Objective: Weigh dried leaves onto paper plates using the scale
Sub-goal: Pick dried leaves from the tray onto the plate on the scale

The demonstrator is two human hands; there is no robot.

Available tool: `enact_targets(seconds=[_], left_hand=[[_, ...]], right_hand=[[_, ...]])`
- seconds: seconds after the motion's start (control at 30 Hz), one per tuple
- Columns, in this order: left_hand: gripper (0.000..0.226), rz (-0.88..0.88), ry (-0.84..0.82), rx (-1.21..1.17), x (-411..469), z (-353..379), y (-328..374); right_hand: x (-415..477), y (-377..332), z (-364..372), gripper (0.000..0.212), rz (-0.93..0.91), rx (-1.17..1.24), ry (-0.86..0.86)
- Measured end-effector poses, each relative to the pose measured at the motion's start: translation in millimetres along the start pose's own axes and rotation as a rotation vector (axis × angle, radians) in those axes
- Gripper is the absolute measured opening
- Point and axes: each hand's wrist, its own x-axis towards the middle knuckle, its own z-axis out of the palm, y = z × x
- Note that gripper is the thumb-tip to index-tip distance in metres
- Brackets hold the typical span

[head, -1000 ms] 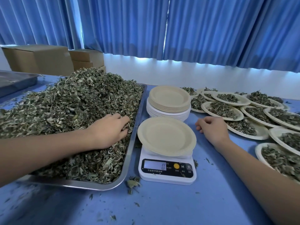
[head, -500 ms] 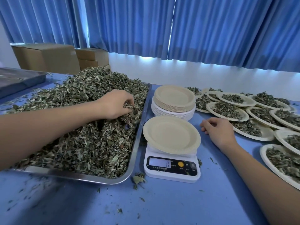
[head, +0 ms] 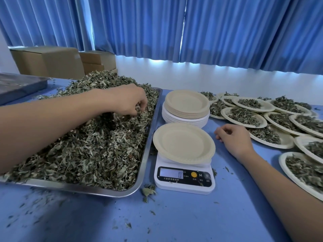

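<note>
Blue curtains (head: 227, 32) out back, blue tabletop (head: 174, 215) up front. Over on the left I've got the left hand (head: 125, 100) in the dried leaves (head: 96, 151) heaped in the steel tray (head: 146, 154), fingers curled round a clump. In the middle an empty paper plate (head: 183, 143) sits on the scale (head: 185, 182), which reads 0, with the plate stack (head: 187, 105) behind. The right hand (head: 234, 138) rests loosely curled on the tabletop, holding nothing, beside the filled plates (head: 244, 116).
</note>
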Motion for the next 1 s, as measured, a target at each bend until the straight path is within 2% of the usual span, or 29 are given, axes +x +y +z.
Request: enact_targets(seconds=[0.1,0.3,0.6,0.8,1.0], left_hand=[[0.021,-0.007,0.01,-0.005,2.6,-6.4,3.7],[0.023,-0.061,0.154,-0.171,14.2,-18.9,12.2],[0.022,-0.075,0.167,-0.197,22.3,-21.9,33.7],[0.021,0.011,0.169,-0.35,21.6,-26.7,56.9],[0.019,0.088,0.07,-0.516,15.3,-26.1,90.9]], right_hand=[[0.2,0.5,0.3,0.028,-0.006,0.009,-0.003],[0.4,1.0,-0.3,0.028,-0.008,0.019,-0.005],[0.1,3.3,-1.2,0.027,-0.011,0.021,-0.007],[0.4,3.3,-1.2,0.026,-0.019,0.019,-0.012],[0.8,3.9,-0.6,0.027,-0.019,0.014,-0.009]])
